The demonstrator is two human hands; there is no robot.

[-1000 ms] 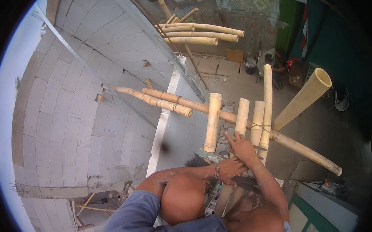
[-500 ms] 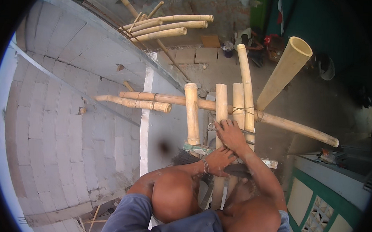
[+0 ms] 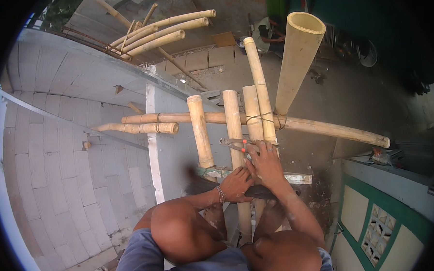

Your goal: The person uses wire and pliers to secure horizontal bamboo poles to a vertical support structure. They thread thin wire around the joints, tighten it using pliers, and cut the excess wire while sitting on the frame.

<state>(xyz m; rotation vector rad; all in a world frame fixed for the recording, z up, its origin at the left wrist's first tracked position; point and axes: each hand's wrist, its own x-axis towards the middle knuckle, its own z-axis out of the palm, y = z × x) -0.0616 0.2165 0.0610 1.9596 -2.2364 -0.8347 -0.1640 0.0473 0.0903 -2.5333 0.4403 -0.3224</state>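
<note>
My right hand (image 3: 266, 163) is closed on a pair of pincers (image 3: 232, 142) with red-orange marks on the handles. Their open-looking head points left, over an upright bamboo pole (image 3: 233, 114). Close beside it, my left hand (image 3: 236, 184) has its fingers bent and bunched at the same pole, by a painted plank (image 3: 298, 179). What those fingertips pinch, if anything, is hidden. A bundle of black fibres (image 3: 267, 193) lies across under my hands and wrists. A long bamboo pole (image 3: 324, 126) crosses behind the uprights, tied to some of them with dark cord.
A shorter bamboo pole (image 3: 199, 130) stands on the left, a thick one (image 3: 300, 57) leans at the back right. Pale block walls (image 3: 56, 162) fill the left side. Several poles (image 3: 168, 29) stick out far left. Another person (image 3: 269, 33) sits low behind. A green-framed wall (image 3: 349, 209) is right.
The pincers now show plainly in my right hand, their head out to the left. My left fingers have moved up, bunching by the pole. The view has shifted, and the person behind shows more clearly.
</note>
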